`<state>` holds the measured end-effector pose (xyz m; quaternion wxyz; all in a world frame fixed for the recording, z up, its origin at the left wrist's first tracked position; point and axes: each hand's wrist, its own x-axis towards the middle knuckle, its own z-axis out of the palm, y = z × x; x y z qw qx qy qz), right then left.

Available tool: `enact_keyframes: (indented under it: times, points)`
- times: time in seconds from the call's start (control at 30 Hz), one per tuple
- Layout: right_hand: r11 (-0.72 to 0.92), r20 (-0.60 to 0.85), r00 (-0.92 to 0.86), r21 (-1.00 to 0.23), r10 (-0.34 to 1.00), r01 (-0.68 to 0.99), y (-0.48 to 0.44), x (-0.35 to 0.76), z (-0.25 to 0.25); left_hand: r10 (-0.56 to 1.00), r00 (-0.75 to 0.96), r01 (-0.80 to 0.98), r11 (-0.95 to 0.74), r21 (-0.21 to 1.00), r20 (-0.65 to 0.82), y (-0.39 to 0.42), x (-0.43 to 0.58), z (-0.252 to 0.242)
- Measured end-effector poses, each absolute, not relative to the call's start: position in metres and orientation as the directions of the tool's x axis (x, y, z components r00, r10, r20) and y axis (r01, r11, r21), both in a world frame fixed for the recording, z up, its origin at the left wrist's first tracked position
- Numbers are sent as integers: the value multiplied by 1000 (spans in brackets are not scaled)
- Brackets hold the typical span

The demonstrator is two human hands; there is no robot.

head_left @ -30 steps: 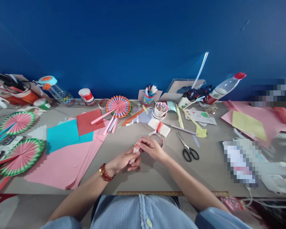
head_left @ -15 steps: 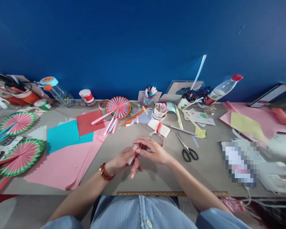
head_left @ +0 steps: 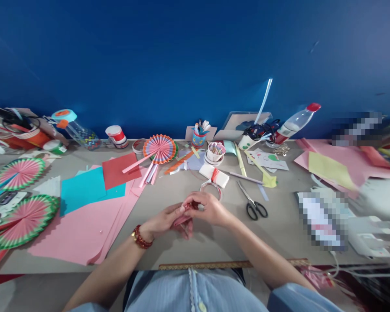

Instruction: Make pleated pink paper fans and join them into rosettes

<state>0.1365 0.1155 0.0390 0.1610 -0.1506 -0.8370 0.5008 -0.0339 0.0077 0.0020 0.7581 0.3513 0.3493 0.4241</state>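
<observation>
My left hand [head_left: 165,220], with a red beaded bracelet [head_left: 141,237] on its wrist, and my right hand [head_left: 206,209] meet above the grey table. Between their closed fingers is a small folded pink paper piece [head_left: 181,219], mostly covered by the fingers. The right thumb and fingertips press on it from the other side. Just beyond the hands lie a roll of tape [head_left: 219,190] and a white bundle [head_left: 211,174] tied with red-orange thread. Black-handled scissors [head_left: 256,210] rest open to the right.
Pink paper sheets [head_left: 81,232], blue paper [head_left: 82,189] and red paper [head_left: 121,169] lie at left. Pleated paper fans stand out: one [head_left: 160,148] at the back, another [head_left: 29,221] at far left. A tilted bottle [head_left: 295,125] and a pen cup [head_left: 199,138] stand along the blue wall.
My fingers have closed further around the pink paper, so less of it shows. The whole view has shifted slightly, while the things on the table stay in place.
</observation>
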Motion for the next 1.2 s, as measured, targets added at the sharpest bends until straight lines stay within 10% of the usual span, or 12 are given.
enact_keyframes:
  times: [0.3,0.47,0.6,0.77,0.93,1.2]
  points:
    - [535,131,-811,-809,570,244,103,135,31,921,372,-3,125,992,-114,8,-38,24]
    - [379,57,-762,-890,645,254,111,139,33,997,36,348,48,936,-65,6,-25,8]
    - [437,185,-577,-835,795,334,146,167,48,985,19,186,162,969,-169,10,-27,2]
    - [735,177,-788,-523,589,432,158,200,35,960,43,-66,280,958,-278,10,-32,5]
    - [834,171,-858,-388,484,392,144,210,16,998,-54,222,35,974,-24,7,-28,5]
    - [711,181,-903,-682,390,170,131,190,65,928,169,359,-372,856,333,10,-28,6]
